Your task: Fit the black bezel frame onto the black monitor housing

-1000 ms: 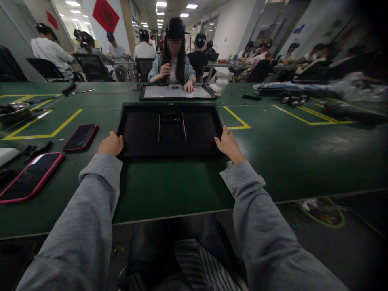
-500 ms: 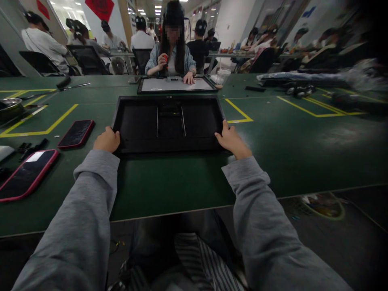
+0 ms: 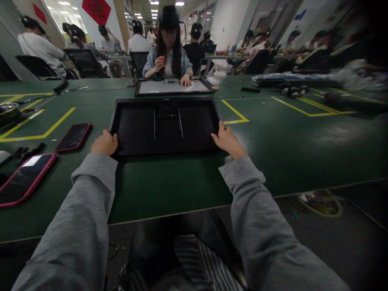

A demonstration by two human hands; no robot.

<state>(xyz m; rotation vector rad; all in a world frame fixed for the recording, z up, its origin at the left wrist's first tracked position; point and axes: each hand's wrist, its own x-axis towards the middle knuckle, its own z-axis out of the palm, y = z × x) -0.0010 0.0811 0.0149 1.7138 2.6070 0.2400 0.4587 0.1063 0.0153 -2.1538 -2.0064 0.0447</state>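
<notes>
A shallow black rectangular panel housing [image 3: 135,125] with raised edges lies in front of me, its inner side facing up. Two thin upright strips flank a recess in its middle. My left hand [image 3: 104,143] grips the left edge near the front corner, thumb over the rim. At the opposite edge, my right hand [image 3: 229,140] is closed round the rim in the same way, its thumb inside. The fingers beneath the housing are hidden on both sides.
Two phones with pink-red edges, one nearer [image 3: 27,178] and one farther [image 3: 73,137], lie to the left on the green table [image 3: 169,182]. Across from me, a person's hand rests on a framed grey panel [image 3: 148,87]. A plastic cup [image 3: 218,76] stands beside it.
The whole view has shifted slightly, so things sit a little lower and further left. Both hands keep their hold on the housing, which has not visibly moved on the table.
</notes>
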